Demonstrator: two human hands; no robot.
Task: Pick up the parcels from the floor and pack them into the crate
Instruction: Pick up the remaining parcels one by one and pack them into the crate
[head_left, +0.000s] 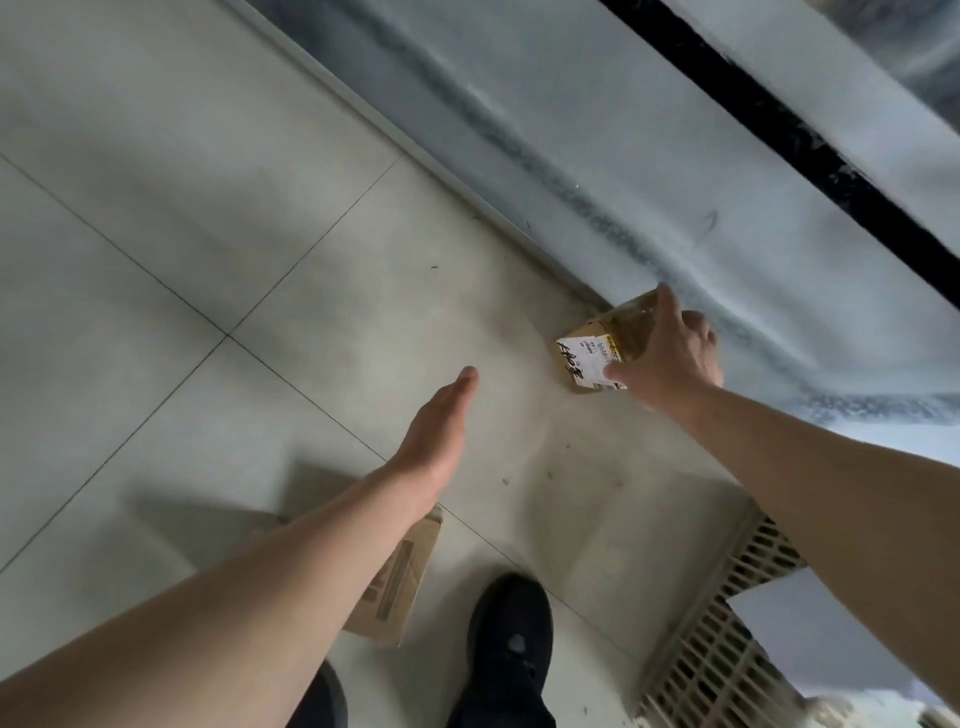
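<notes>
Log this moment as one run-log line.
right hand: grips small parcel by wall | left hand: open | flat parcel: on floor

A pale grey tiled floor (156, 260) with dark grout lines meets a light blue-grey wall (675, 171) crossed by a black strip (810, 171). A black shoe (511, 644) stands on the tiles.

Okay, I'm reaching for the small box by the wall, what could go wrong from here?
1. The right hand grips the small brown cardboard parcel with the white label from above with spread fingers; it may slip as it lifts.
2. A second flat brown cardboard parcel lies beside the black shoe, partly hidden under the left forearm; a step could crush it.
3. The beige slatted plastic crate sits close on the right, so a foot could catch it.
</notes>
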